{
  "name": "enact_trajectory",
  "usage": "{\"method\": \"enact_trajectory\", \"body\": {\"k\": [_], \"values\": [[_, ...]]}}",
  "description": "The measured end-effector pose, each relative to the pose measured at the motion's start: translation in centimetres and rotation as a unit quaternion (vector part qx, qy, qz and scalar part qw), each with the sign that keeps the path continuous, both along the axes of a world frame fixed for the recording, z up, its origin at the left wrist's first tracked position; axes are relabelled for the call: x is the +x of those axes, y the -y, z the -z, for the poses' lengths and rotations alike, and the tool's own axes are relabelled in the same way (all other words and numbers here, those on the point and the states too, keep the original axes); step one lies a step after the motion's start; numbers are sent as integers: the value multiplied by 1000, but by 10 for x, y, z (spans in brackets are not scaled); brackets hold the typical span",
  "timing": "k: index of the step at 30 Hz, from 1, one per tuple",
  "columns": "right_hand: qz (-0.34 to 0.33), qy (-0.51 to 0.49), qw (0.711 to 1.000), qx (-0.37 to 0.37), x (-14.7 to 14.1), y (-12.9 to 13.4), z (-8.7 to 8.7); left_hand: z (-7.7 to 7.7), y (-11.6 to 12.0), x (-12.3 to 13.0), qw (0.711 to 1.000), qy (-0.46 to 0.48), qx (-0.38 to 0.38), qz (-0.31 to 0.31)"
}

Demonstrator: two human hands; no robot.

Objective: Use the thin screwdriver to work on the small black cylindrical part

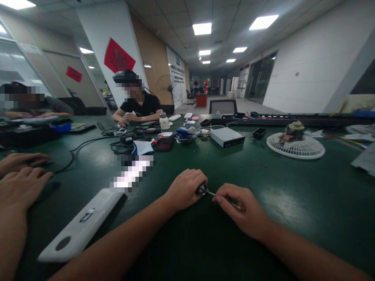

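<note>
Room: a long office room (310, 66) with bright ceiling lights and a red paper banner (119, 56) on a white pillar.
Table: a long dark green table (281, 171) runs from near to far and fills the lower view.
People: a seated person in a black T-shirt (140, 105) works at the far side. Another person (29, 105) leans over the table at far left, and a third person's two hands (17, 175) rest at the near left edge.
Left side of table: a long white plastic bar (79, 226) lies near, with black cables (125, 136) beyond it.
Right side of table: a white round fan guard (295, 145) lies flat, left of it a silver metal box (227, 136).
Middle of table: a metal bowl (186, 139) holds blue cloth.
Wearer's left hand: the left hand (187, 190) is closed around a small dark round part (201, 189), near the table's centre.
Wearer's right hand: the right hand (241, 210) has its fingers closed on the clear handle of a small screwdriver (231, 201), whose thin metal shaft touches the round part.
</note>
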State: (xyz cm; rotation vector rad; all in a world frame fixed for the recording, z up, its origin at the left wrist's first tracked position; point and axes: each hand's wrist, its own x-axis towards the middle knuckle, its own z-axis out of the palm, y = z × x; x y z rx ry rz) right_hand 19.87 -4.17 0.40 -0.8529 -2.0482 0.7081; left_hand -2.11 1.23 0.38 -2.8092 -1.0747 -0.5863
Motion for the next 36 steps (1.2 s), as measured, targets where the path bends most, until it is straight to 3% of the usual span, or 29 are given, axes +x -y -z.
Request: {"method": "enact_trajectory", "body": {"k": [2,8,14,21,29,36], "values": [[-15,14,1000,-3,0,1,0,1,0,0,1000,-8,1,6],[57,3,998,18,1,-2,2,3,-2,0,1000,-16,-3,-1],[-16,23,1000,5,0,0,0,4,-1,0,1000,-13,0,-6],[77,14,997,19,2,-2,1,2,-1,1,999,-24,-17,-21],[-28,16,999,-2,-2,1,-2,3,-1,0,998,-17,-25,-46],[38,56,998,4,0,1,3,2,1,1,998,-14,-30,-61]]}}
